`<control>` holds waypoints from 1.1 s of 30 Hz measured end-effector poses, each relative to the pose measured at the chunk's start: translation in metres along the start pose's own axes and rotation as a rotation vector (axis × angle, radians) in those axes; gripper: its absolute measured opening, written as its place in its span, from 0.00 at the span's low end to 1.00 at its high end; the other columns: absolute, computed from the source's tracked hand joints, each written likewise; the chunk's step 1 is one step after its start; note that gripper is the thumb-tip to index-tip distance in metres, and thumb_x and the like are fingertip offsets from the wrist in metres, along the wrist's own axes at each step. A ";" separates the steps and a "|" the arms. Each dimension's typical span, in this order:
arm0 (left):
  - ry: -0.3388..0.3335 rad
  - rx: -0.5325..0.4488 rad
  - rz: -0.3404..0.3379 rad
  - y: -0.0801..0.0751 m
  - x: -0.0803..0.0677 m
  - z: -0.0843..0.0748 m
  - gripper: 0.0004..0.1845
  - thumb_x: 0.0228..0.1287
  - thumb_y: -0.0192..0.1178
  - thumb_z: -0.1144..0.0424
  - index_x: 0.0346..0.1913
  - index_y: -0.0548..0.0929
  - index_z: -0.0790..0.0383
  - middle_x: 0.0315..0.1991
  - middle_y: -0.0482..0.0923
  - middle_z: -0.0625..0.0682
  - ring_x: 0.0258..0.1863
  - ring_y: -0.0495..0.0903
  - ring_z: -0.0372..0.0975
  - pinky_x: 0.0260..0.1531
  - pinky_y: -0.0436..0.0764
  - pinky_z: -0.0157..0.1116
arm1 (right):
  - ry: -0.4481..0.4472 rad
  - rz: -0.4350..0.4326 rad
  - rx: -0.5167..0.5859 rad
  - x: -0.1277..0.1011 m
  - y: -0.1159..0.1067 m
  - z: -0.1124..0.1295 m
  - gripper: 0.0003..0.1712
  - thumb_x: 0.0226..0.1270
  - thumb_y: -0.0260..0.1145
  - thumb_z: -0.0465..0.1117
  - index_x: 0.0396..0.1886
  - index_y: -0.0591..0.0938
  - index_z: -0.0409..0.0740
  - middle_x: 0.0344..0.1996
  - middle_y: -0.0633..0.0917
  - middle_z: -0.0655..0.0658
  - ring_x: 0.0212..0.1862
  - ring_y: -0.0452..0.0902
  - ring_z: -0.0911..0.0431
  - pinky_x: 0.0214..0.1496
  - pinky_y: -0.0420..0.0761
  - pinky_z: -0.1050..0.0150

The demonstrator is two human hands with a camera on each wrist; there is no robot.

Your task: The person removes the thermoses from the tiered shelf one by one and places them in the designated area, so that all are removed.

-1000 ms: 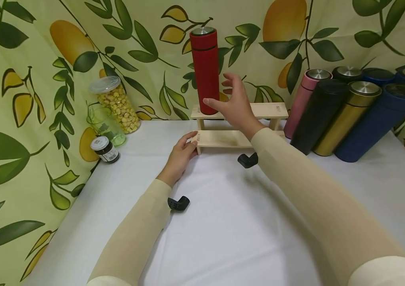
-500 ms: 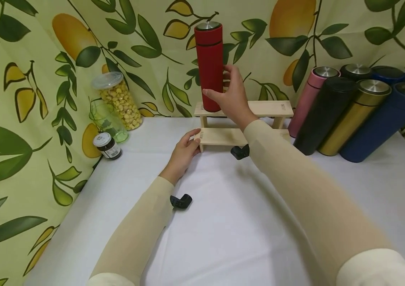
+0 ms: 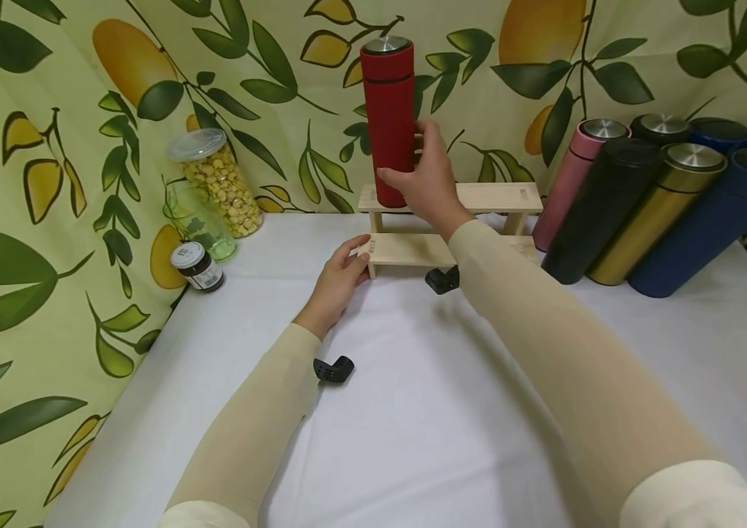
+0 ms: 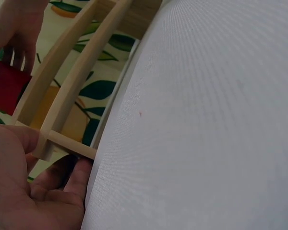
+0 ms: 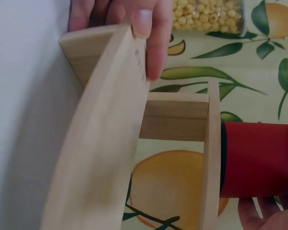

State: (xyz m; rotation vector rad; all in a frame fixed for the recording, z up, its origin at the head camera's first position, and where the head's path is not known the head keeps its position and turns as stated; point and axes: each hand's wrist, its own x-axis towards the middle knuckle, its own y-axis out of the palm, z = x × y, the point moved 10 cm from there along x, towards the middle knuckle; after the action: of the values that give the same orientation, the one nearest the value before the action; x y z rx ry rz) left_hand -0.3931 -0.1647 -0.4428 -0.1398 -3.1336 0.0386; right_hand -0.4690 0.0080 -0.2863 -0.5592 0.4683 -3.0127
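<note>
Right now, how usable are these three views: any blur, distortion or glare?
Head view: even light, sharp, soft shadows under both arms; the right hand on the red bottle reads clearly. Left wrist view: the wooden rack bows from lens distortion, the left hand is soft. Right wrist view: rack curved, close-up, no glare.

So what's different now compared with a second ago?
The right hand, open beside the red flask a second ago, moved in and now grips it on the wooden rack's top shelf. The left hand still holds the rack's lower left corner; the flasks leaning at right haven't moved.
</note>
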 end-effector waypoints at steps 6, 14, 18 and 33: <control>-0.004 -0.016 -0.010 -0.004 0.000 0.006 0.24 0.89 0.53 0.64 0.81 0.73 0.54 0.72 0.74 0.66 0.68 0.79 0.49 0.64 0.81 0.39 | 0.009 0.023 0.005 -0.020 -0.010 -0.004 0.49 0.71 0.80 0.41 0.83 0.61 0.50 0.70 0.75 0.47 0.67 0.73 0.54 0.66 0.79 0.61; -0.016 0.011 -0.014 -0.004 0.001 0.011 0.24 0.89 0.54 0.63 0.81 0.73 0.54 0.75 0.71 0.65 0.69 0.78 0.50 0.65 0.81 0.40 | -0.051 0.021 0.038 -0.059 -0.038 -0.009 0.50 0.68 0.82 0.39 0.82 0.62 0.45 0.67 0.76 0.45 0.66 0.74 0.51 0.66 0.81 0.56; -0.021 0.015 -0.016 -0.004 0.000 0.009 0.24 0.89 0.54 0.63 0.81 0.73 0.53 0.75 0.71 0.64 0.69 0.78 0.49 0.65 0.81 0.41 | -0.081 0.008 0.096 -0.079 -0.053 -0.010 0.50 0.67 0.82 0.38 0.81 0.63 0.45 0.67 0.76 0.44 0.66 0.74 0.49 0.66 0.82 0.51; -0.027 0.008 -0.032 0.001 0.001 0.003 0.24 0.89 0.54 0.64 0.81 0.74 0.51 0.74 0.74 0.64 0.69 0.79 0.48 0.64 0.81 0.39 | -0.117 -0.047 0.105 -0.145 -0.110 -0.015 0.47 0.66 0.80 0.30 0.78 0.65 0.49 0.70 0.76 0.45 0.66 0.76 0.47 0.63 0.84 0.59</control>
State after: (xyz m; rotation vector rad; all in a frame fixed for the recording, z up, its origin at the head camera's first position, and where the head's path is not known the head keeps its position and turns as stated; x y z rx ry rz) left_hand -0.3941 -0.1639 -0.4456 -0.0893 -3.1613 0.0532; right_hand -0.3379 0.1308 -0.3166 -0.7426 0.2934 -3.0052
